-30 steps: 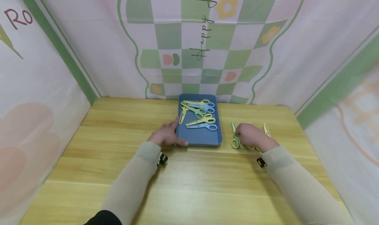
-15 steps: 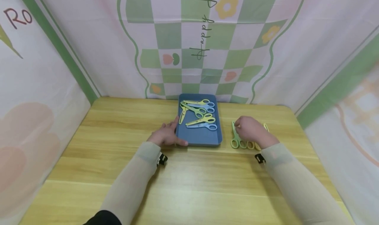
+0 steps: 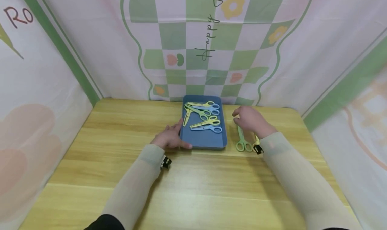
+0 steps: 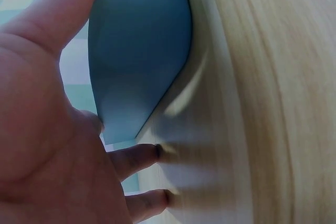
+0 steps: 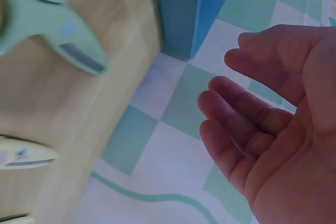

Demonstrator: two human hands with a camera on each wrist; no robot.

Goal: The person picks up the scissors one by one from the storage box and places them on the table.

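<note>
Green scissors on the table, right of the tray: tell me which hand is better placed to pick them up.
The right hand, most likely: it is empty and near the blade end of the green scissors, while the left hand touches the left side of the blue tray.

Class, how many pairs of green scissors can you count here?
2: one green pair lies toward the back of the blue tray, the other green pair on the table, right of the tray, by the right hand. More could be hidden.
</note>
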